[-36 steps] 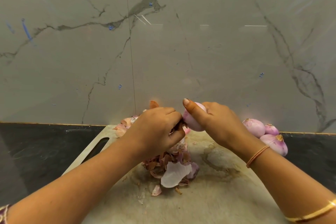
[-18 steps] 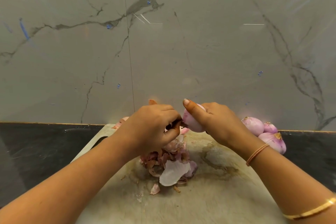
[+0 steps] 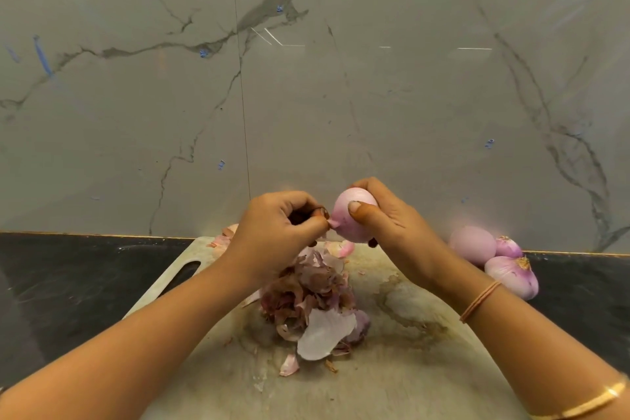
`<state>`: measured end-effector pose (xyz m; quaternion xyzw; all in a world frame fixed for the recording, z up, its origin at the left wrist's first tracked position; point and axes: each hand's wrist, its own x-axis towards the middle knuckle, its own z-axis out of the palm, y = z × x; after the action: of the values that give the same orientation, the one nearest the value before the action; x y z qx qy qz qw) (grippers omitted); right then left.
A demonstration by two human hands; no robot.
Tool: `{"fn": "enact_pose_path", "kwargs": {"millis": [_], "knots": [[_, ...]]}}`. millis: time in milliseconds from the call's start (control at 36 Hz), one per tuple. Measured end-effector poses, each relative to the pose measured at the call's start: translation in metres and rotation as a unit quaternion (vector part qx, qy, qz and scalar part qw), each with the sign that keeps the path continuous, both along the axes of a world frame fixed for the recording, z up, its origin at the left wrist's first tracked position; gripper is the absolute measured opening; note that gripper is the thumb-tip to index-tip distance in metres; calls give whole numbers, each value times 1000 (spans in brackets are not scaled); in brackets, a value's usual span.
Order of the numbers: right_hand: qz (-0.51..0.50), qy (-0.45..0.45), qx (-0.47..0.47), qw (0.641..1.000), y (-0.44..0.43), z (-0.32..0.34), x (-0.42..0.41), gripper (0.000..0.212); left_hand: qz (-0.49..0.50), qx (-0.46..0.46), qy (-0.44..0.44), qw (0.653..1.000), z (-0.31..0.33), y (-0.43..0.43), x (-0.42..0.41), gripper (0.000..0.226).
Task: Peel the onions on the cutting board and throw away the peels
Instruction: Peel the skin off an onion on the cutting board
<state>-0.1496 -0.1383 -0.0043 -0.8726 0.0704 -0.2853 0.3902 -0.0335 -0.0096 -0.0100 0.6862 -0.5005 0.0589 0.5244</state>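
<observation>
Our right hand (image 3: pixel 395 232) fingers wrap the onion (image 3: pixel 344 218), thumb across it; left hand (image 3: pixel 272 235) pinches a peel flap (image 3: pixel 332 224) on its near side, above the peel pile (image 3: pixel 306 293).

Peel heap (image 3: pixel 308 300) occupies mid cutting board (image 3: pixel 409 378); three onions (image 3: pixel 494 257) crowd its far right; near board lies open.

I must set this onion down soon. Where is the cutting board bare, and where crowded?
Bare: the near part of the cutting board, below the peel pile; also the stained patch right of it. Crowded: the middle, loose peels at the far left corner, onions at the far right.
</observation>
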Motion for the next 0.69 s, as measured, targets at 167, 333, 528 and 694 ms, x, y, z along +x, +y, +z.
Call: {"fn": "enact_pose_path", "kwargs": {"millis": [167,333,528,694], "knots": [[39,-25,40,998,-4,-2,2,29,16,-21,121,992,3,1,7,24],[22,-27,73,997,-8,-3,2,32,75,17,-145,987,3,10,14,22],[13,-22,73,997,-8,-5,3,40,-51,-21,-289,956,7,12,8,33],[18,-12,40,999,-6,-6,2,35,-22,-51,-251,966,7,10,9,10]]}}
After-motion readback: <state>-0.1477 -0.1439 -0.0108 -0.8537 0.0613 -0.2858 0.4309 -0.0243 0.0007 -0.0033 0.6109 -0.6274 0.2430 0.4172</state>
